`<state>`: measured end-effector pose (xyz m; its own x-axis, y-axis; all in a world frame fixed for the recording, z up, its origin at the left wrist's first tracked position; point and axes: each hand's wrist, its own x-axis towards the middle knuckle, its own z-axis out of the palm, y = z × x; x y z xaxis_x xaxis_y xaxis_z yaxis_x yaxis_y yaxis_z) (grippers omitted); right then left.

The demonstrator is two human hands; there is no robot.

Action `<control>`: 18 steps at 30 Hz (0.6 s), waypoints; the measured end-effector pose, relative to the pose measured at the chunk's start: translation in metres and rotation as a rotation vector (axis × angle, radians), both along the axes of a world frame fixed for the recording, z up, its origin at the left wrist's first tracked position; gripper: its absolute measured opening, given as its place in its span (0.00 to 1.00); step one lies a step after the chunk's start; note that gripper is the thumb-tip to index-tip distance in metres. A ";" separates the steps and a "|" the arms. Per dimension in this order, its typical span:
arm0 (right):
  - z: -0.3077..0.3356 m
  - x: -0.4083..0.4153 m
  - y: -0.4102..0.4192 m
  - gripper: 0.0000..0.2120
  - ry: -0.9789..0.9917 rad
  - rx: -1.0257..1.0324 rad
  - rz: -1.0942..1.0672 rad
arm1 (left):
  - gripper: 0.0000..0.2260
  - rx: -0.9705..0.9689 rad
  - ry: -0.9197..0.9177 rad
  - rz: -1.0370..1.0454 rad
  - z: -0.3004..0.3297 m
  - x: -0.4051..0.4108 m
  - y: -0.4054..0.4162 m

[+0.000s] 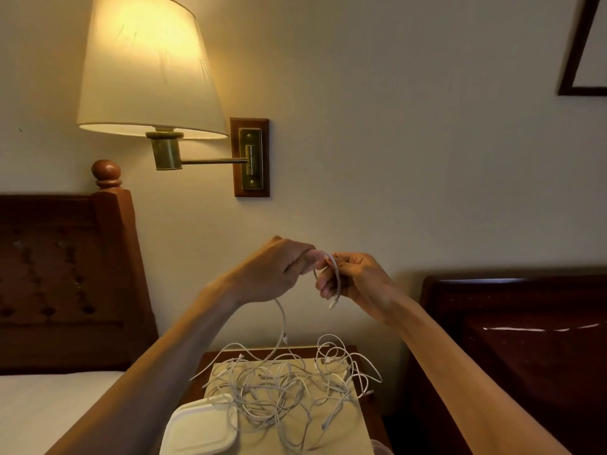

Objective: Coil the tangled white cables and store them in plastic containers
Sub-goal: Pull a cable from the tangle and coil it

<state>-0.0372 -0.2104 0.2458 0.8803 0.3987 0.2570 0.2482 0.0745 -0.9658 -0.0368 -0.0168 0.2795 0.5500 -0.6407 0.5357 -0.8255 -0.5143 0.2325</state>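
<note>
Both hands are raised above the nightstand (368, 418): the left hand (276, 270) and right hand (354, 284) pinch one white cable (336, 280), apparently forming a first loop (its tail trails to the tangle (285, 392) below). Next: wrap further turns, then use the plastic container (200, 431).

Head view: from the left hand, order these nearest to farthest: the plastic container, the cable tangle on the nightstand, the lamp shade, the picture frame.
From the left hand:
1. Cable tangle, directly below on the nightstand.
2. Plastic container, lower left, at the tangle's near edge.
3. Lamp shade, upper left on the wall.
4. Picture frame, far upper right corner.
</note>
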 end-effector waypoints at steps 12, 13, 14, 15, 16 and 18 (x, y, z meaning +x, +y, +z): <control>0.005 -0.009 0.004 0.15 0.065 0.072 0.103 | 0.15 -0.253 -0.083 0.072 -0.027 0.032 0.006; 0.008 -0.010 0.005 0.15 0.075 0.091 0.110 | 0.14 -0.273 -0.087 0.069 -0.029 0.034 0.006; 0.010 -0.010 0.006 0.15 0.087 0.118 0.121 | 0.14 -0.297 -0.087 0.061 -0.032 0.037 0.006; 0.013 -0.011 0.007 0.16 0.101 0.151 0.135 | 0.13 -0.331 -0.075 0.050 -0.037 0.040 0.007; 0.016 -0.011 0.008 0.16 0.121 0.194 0.152 | 0.12 -0.385 -0.039 0.043 -0.044 0.044 0.007; 0.023 -0.013 0.007 0.15 0.179 0.313 0.176 | 0.12 -0.523 0.071 0.069 -0.065 0.050 0.011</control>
